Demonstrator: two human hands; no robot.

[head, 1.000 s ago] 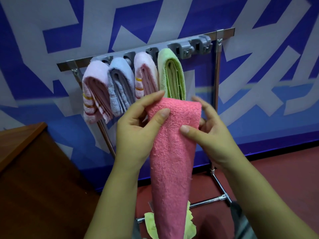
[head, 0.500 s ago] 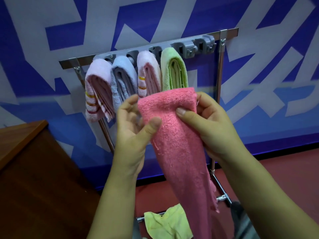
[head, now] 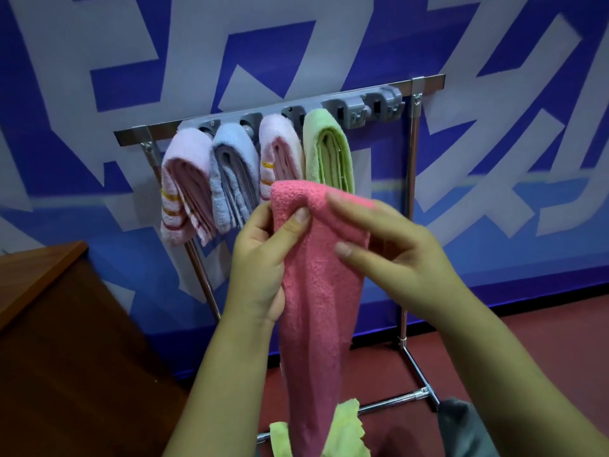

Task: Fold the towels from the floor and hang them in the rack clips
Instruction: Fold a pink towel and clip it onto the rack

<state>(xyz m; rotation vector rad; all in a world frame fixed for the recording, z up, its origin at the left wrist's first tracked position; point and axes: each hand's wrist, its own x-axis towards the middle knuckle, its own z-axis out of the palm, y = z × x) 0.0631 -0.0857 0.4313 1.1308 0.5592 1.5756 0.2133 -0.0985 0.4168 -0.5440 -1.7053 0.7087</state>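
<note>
Pink towel [head: 316, 291] hangs folded lengthwise in front of the rack [head: 280, 107], top edge just below the hung towels, tail dropping toward the floor. Left hand [head: 260, 268] pinches its upper left edge, thumb on front, fingers curled behind. Right hand [head: 398, 255] lies over the top right w/ fingers fairly straight and spread, thumb pressing the front. On the rack's clips, L to R: striped pink towel [head: 184, 192], blue towel [head: 234, 179], second pink towel [head: 280, 150], green towel [head: 329, 150]; two grey clips [head: 369, 107] to the right of those. Yellow-green towel [head: 346, 430] on the floor by the rack's base. Brown wooden surface [head: 39, 282] left of the rack.
</note>
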